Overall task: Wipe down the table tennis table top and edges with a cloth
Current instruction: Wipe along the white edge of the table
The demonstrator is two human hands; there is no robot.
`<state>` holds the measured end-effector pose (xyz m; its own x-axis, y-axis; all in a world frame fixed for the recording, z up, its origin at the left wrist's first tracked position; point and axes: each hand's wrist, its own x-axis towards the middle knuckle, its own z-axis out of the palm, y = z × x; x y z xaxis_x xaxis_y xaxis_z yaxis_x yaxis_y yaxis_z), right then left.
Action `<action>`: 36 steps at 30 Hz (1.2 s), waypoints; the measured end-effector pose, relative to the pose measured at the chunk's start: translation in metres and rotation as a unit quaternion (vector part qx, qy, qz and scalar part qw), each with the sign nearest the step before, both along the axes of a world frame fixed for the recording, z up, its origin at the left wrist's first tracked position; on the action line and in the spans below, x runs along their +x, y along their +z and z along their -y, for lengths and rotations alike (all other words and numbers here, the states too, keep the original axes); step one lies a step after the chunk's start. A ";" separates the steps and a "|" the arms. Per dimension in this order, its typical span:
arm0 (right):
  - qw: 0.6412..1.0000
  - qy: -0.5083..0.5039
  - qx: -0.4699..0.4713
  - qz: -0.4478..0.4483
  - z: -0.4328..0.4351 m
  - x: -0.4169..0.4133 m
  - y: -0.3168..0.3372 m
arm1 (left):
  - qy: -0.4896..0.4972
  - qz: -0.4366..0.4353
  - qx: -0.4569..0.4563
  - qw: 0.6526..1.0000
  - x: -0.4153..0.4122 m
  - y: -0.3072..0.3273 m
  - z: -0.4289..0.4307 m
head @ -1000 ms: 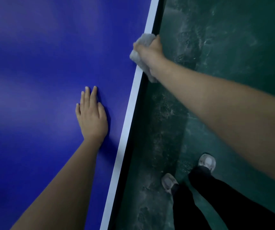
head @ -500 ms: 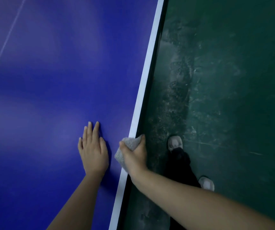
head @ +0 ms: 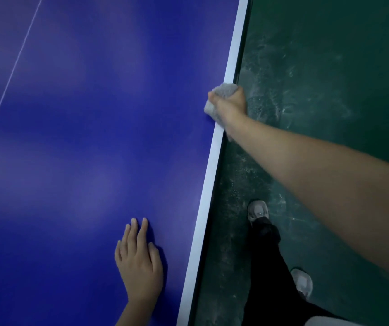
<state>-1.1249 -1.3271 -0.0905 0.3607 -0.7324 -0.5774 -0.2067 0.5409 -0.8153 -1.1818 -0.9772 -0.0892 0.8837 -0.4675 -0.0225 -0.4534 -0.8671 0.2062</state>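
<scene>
With arm outstretched, our right hand (head: 231, 106) clamps the cloth (head: 224, 90) under its palm on the desk (head: 94, 114) edge, left hand (head: 139, 262) flat

The left hand (head: 139, 262) lies flat, palm down, on the table (head: 83, 137) — fingers straight and close together, pointing away from the body, thumb lying alongside. Its bare forearm comes up from the bottom of the view, with the wrist straight. The right arm reaches well forward from the right side, nearly straight, its forearm bare. The right hand (head: 231, 104) is curled tight round the cloth (head: 224, 89) at the table's edge — back of the hand up.
</scene>
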 end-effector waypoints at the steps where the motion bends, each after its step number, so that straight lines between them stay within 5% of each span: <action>1: 1.000 0.001 -0.002 -0.003 0.002 0.001 -0.001 | 0.010 0.003 -0.007 1.000 0.003 0.002 0.009; 9: 0.999 -0.004 0.046 0.003 -0.067 -0.043 -0.011 | -0.223 -0.029 0.020 0.974 0.045 0.000 0.182; 17: 0.994 0.034 0.101 0.006 -0.063 -0.048 -0.014 | -0.231 -0.005 0.018 0.973 0.149 -0.006 0.284; 21: 0.995 -0.032 0.086 0.049 0.010 -0.002 -0.017 | -0.214 0.007 0.008 0.977 0.154 -0.009 0.300; 29: 1.000 0.011 0.006 -0.006 0.172 0.072 -0.009 | -0.207 0.009 0.022 0.978 0.150 -0.007 0.302; 34: 0.997 -0.063 0.033 0.038 0.139 0.062 -0.011 | -0.204 0.005 0.026 0.979 0.149 -0.004 0.302; 36: 0.997 -0.020 0.057 0.042 0.084 0.038 -0.017 | -0.203 0.002 0.021 0.979 0.150 -0.003 0.303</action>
